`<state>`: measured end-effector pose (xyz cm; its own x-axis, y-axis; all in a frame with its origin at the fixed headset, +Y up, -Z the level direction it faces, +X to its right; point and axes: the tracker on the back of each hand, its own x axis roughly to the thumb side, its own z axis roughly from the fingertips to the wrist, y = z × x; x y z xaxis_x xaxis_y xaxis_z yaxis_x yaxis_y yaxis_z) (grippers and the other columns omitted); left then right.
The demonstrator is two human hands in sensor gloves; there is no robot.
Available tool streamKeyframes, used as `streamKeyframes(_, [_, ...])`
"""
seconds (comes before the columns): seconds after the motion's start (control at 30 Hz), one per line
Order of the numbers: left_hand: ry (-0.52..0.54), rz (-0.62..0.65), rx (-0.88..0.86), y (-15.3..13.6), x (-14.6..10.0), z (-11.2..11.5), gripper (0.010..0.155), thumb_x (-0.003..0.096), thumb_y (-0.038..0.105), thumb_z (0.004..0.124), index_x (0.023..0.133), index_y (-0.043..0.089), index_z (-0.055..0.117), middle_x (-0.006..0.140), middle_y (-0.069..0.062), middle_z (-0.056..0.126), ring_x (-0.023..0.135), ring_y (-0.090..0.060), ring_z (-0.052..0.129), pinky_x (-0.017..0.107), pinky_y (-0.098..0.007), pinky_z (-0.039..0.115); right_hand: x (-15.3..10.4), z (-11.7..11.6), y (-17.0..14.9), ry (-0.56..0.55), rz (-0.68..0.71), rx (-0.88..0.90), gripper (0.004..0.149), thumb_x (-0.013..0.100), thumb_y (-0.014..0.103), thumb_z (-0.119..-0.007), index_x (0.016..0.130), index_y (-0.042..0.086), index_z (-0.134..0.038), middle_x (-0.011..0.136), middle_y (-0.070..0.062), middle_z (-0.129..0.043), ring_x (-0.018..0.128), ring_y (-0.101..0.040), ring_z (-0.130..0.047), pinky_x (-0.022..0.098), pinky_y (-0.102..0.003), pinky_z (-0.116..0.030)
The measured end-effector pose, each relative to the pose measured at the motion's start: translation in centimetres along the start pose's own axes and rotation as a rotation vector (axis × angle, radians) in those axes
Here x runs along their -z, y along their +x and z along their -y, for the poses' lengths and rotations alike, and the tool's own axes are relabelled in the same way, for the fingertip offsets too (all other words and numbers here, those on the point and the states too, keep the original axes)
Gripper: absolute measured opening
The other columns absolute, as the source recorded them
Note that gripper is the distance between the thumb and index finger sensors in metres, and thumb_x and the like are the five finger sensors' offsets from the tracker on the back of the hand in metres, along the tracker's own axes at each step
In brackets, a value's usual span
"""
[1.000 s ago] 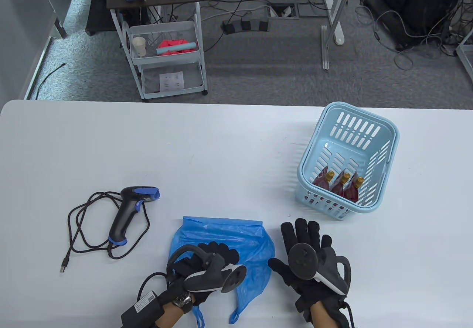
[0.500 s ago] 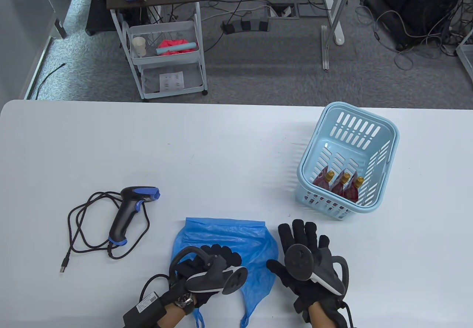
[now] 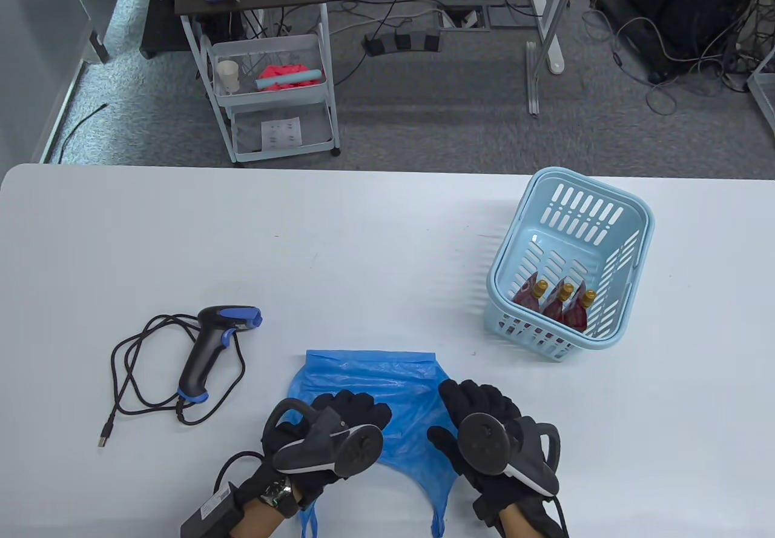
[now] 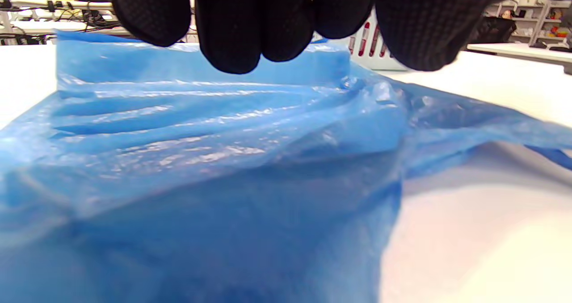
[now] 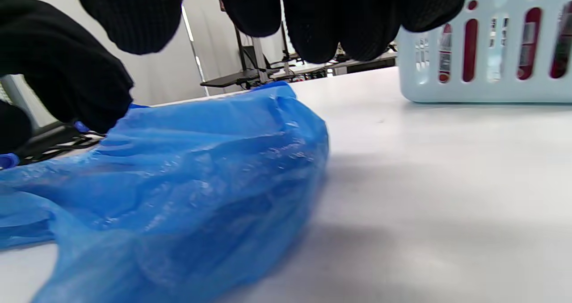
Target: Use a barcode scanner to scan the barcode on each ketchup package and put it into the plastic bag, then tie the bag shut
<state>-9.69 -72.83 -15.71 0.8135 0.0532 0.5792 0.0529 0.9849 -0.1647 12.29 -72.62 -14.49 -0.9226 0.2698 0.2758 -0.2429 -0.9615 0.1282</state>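
Observation:
A blue plastic bag [image 3: 375,389] lies flat near the table's front edge. My left hand [image 3: 348,411] lies over its left part. In the left wrist view its fingertips [image 4: 232,39] hang just above the crinkled blue plastic bag [image 4: 214,137] and pinch nothing. My right hand [image 3: 478,401] is at the bag's right edge, its fingers [image 5: 321,26] hovering loosely and its thumb [image 5: 67,79] touching the film. The black and blue barcode scanner [image 3: 209,350] lies to the left on its coiled cable. Three red ketchup packages [image 3: 560,305] stand in the light blue basket [image 3: 629,241].
The scanner's black cable [image 3: 130,380] loops toward the front left and ends in a USB plug [image 3: 106,431]. The bag's two handles [image 3: 437,523] trail toward the front edge. A white cart [image 3: 272,89] stands on the floor beyond the table.
My right hand has slid left from the bare table onto the bag's right edge. The left hand shifted slightly left and toward me. The bag's handles have spread apart.

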Motion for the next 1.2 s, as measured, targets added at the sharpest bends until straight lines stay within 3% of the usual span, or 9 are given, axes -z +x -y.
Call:
streamKeyframes(0.13, [-0.049,-0.033,-0.024,-1.4,0.1,1.2,0.064,0.0420,0.056,0.081,0.100,0.031,0.070,0.103,-0.001,0.077,0.091,-0.033,0.088,0.064,-0.052,0.078,0.3,-1.3,2.0,0.087,0.119,0.003,0.057,0.051,0.044,-0.077,0.100,0.016,-0.067,0.094,-0.015,-0.078,0.083,-0.042,-0.076,0.065,-0.058,-0.063])
streamKeyframes(0.23, [-0.082,-0.035,-0.051,-1.8,0.2,2.3,0.060,0.0425,0.055,0.080,0.097,0.030,0.075,0.103,-0.001,0.078,0.093,-0.034,0.087,0.064,-0.053,0.078,0.9,-2.9,2.9,0.186,0.154,-0.041,0.058,0.050,0.045,-0.078,0.098,0.015,-0.068,0.091,-0.014,-0.081,0.080,-0.041,-0.078,0.063,-0.057,-0.065])
streamKeyframes(0.33, [-0.125,-0.047,-0.053,-2.1,0.5,3.3,0.058,0.0431,0.054,0.080,0.096,0.030,0.078,0.104,-0.002,0.078,0.094,-0.034,0.086,0.065,-0.053,0.076,1.4,-5.1,3.3,0.327,0.169,-0.107,0.064,0.048,0.051,-0.078,0.101,0.017,-0.065,0.097,-0.016,-0.075,0.086,-0.044,-0.073,0.066,-0.059,-0.061])
streamKeyframes(0.4, [-0.137,-0.052,-0.055,-2.3,0.6,3.6,0.057,0.0431,0.053,0.080,0.094,0.029,0.079,0.104,0.001,0.076,0.096,-0.034,0.082,0.067,-0.054,0.074,1.7,-6.0,3.4,0.442,0.156,-0.152,0.071,0.047,0.055,-0.079,0.104,0.018,-0.058,0.103,-0.017,-0.060,0.090,-0.045,-0.061,0.070,-0.061,-0.055])
streamKeyframes(0.5, [-0.151,-0.050,-0.058,-2.3,0.6,3.6,0.056,0.0434,0.053,0.080,0.094,0.029,0.080,0.105,0.001,0.074,0.097,-0.035,0.079,0.068,-0.055,0.073,1.7,-6.4,3.8,0.428,0.158,-0.212,0.071,0.047,0.053,-0.081,0.104,0.020,-0.055,0.103,-0.016,-0.057,0.090,-0.044,-0.059,0.070,-0.061,-0.054])
streamKeyframes(0.6, [-0.151,-0.051,-0.055,-2.2,0.6,3.6,0.054,0.0434,0.053,0.080,0.092,0.029,0.082,0.105,0.001,0.073,0.097,-0.035,0.078,0.068,-0.055,0.072,1.7,-6.5,4.0,0.365,0.147,-0.248,0.054,0.052,0.042,-0.077,0.099,0.023,-0.060,0.100,-0.013,-0.062,0.087,-0.042,-0.064,0.069,-0.059,-0.057])
streamKeyframes(0.73, [-0.150,-0.050,-0.068,-2.4,0.5,3.6,0.054,0.0437,0.053,0.080,0.091,0.028,0.082,0.105,0.001,0.073,0.097,-0.035,0.078,0.069,-0.055,0.072,1.9,-6.3,3.5,0.347,0.128,-0.164,0.039,0.056,0.034,-0.071,0.092,0.022,-0.069,0.097,-0.012,-0.066,0.086,-0.041,-0.066,0.068,-0.058,-0.058])
streamKeyframes(0.97, [-0.127,-0.045,-0.123,-2.7,0.4,3.1,0.048,0.0495,0.045,0.070,0.094,0.029,0.081,0.105,-0.001,0.075,0.096,-0.036,0.081,0.067,-0.054,0.073,2.2,-5.7,2.3,0.326,0.092,-0.004,0.038,0.056,0.033,-0.066,0.090,0.017,-0.074,0.096,-0.012,-0.071,0.085,-0.040,-0.069,0.067,-0.058,-0.060])
streamKeyframes(1.2, [0.055,0.061,-0.184,-1.0,-1.1,-0.7,0.049,0.0491,0.046,0.072,0.095,0.030,0.079,0.107,-0.004,0.073,0.098,-0.037,0.079,0.068,-0.055,0.072,2.6,-5.3,1.5,0.292,0.057,0.095,0.038,0.056,0.035,-0.064,0.087,0.016,-0.076,0.092,-0.015,-0.078,0.081,-0.040,-0.074,0.066,-0.060,-0.062])
